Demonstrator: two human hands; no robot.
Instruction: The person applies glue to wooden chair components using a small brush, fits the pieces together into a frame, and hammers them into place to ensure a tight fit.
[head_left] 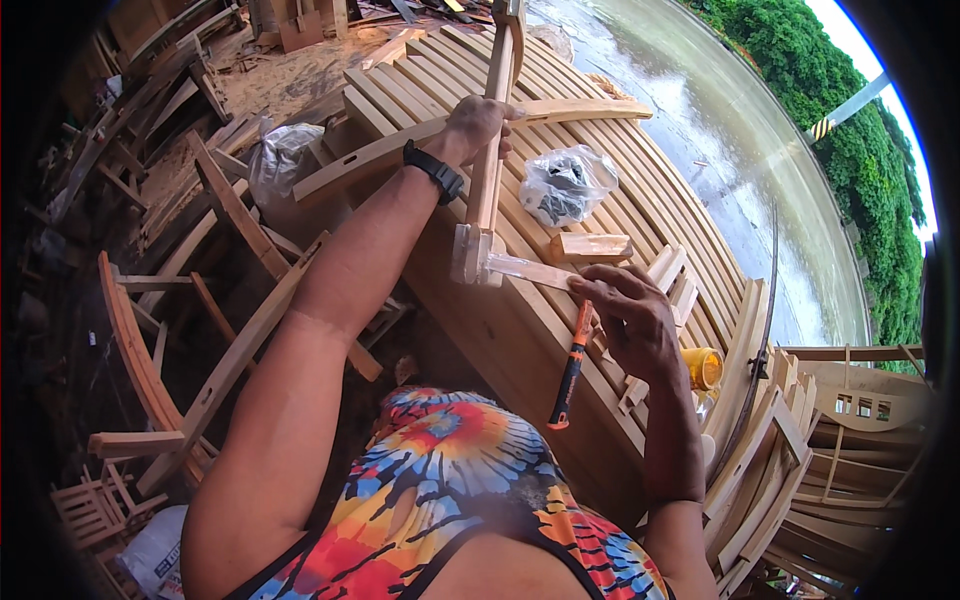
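My left hand (474,130) is closed around a wooden furniture piece (486,190), which stretches from the far top edge toward me. Its near end carries a block-like joint (473,255). Against that joint rests one end of a flat, pale strip (530,268); the other end is pinched in the fingers of my right hand (635,320). Just below those fingers lies a tool with an orange and black handle (570,378), its head not clearly visible. A curved wooden slat (380,158) crosses beneath my left hand.
Long wooden strips (660,210) form the work surface. On them are a clear plastic bag (566,185) with dark contents, a short wood block (590,247) and an amber container (703,368). Curved chair parts (140,340) crowd the left; more timber (770,460) stands at right.
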